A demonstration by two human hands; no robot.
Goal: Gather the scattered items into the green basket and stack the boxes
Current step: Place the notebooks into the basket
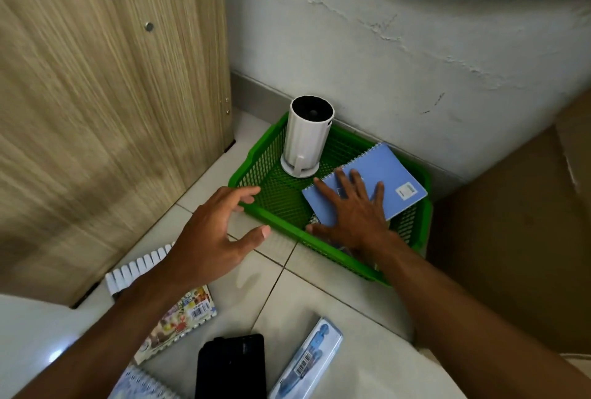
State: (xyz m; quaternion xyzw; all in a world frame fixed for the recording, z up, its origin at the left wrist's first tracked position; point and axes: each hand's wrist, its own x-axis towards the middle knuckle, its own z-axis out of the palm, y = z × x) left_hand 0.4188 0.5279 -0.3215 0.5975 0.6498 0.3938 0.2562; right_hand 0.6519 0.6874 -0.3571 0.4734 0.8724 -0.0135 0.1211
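1. Four loose items lay nearest on the tiled floor (307, 299): a spiral pad (140, 384) at the bottom edge, a black case (232, 366), a long clear pack (308, 360) with a barcode, and a colourful booklet (179, 322).
2. Just beyond them, a white ribbed strip (137, 267) lay partly under the left forearm.
3. Further on, the left hand (211, 238) hovered beside the near left corner of the green basket (256, 155), fingers spread and curved, holding nothing.
4. Right hand (351, 210) rested flat, fingers splayed, on a blue notebook (390, 175) tilted inside the basket.
5. At the basket's far end stood a white cylinder (308, 136), upright.
6. Behind rose a cracked wall (415, 63), a wooden panel (96, 79) to the left, and brown cardboard (518, 238) to the right.
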